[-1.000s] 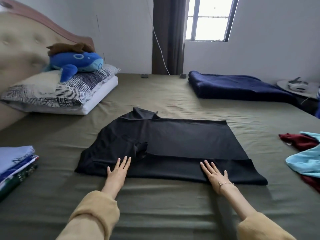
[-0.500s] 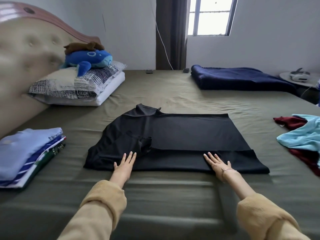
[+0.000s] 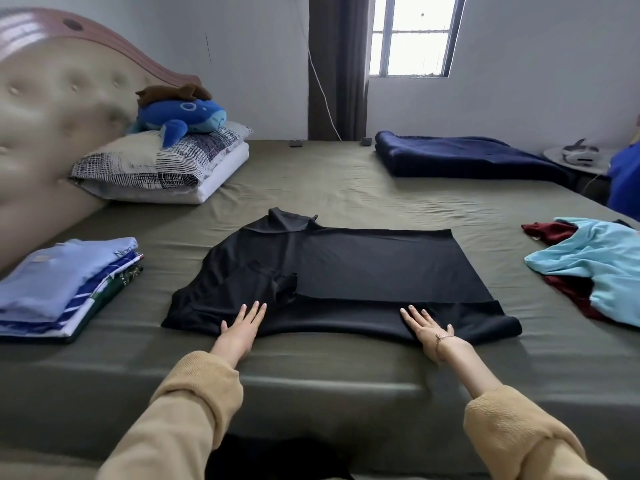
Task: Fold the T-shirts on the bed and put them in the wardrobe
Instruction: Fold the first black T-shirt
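A: Where is the shirt?

B: The black shirt [image 3: 346, 271] lies flat in the middle of the bed [image 3: 346, 188], collar toward the far left, hem toward the right. Its near long edge is folded over into a band that runs along the near side. One sleeve is tucked in on the left part

A: And the hands?

B: Both rest palm down on that near band, fingers straight and close together, gripping nothing. The left hand [image 3: 240, 329] sits on the left part near the sleeve. The right hand [image 3: 427, 329] sits on the right part, short of the hem corner, with a thin bracelet [image 3: 443, 337] at the wrist. Tan sleeves cover both forearms

A: Any other shirts?

B: A folded stack [image 3: 65, 289] sits at the left edge of the bed, a pale blue one on top, well apart from the black shirt. On the right edge is a loose heap: a light blue shirt [image 3: 588, 265] lying over a dark red one [image 3: 550, 232]

A: What else is on the bed?

B: Far left, pillows [image 3: 162, 168] against the padded headboard [image 3: 59, 109], with a blue plush [image 3: 183, 116] on top and something brown on that. Far right, a folded navy blanket [image 3: 460, 157]. Behind it are a window [image 3: 412, 36] and a dark curtain [image 3: 336, 64]

A: Is the wardrobe in view?

B: I cannot tell
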A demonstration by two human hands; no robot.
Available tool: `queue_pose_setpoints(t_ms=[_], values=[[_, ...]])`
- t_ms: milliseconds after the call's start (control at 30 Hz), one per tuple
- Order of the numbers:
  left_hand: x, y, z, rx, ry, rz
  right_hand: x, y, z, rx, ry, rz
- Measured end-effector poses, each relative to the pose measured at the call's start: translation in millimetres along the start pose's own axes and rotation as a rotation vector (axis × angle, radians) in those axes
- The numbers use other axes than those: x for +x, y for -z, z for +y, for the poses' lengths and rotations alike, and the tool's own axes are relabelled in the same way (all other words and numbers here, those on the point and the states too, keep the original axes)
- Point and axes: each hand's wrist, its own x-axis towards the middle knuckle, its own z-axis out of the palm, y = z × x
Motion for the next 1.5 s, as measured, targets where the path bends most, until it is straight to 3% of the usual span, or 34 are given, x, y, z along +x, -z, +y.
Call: queue_pose_setpoints(t_ms=[400,533,700,867,1033,1200,1400,1500], values=[[-21,-6,-1,0.031,0.003,-0.038,-24,-14,7,-0.057,0.033,0.007],[-18,2,10,0.073,0.057,-0.037,-21,-9,13,0.122,0.06,0.067],[-6,18,37,0.191,0.071,0.278,-18,-7,33,0.485,-0.047,0.377],[8,28,87,0.107,-0.044,0.443,-25,-2,74,0.495,-0.239,0.466],[21,26,148,0.012,-0.243,0.411,-31,-3,113,0.478,-0.362,0.516],[27,25,213,-0.112,-0.39,0.392,-36,-8,144,0.754,-0.44,0.52],[28,24,286,-0.196,-0.563,0.376,-39,-7,161,0.915,-0.403,0.43],[28,20,315,-0.219,-0.602,0.388,-44,-7,168,0.96,-0.261,0.417]])
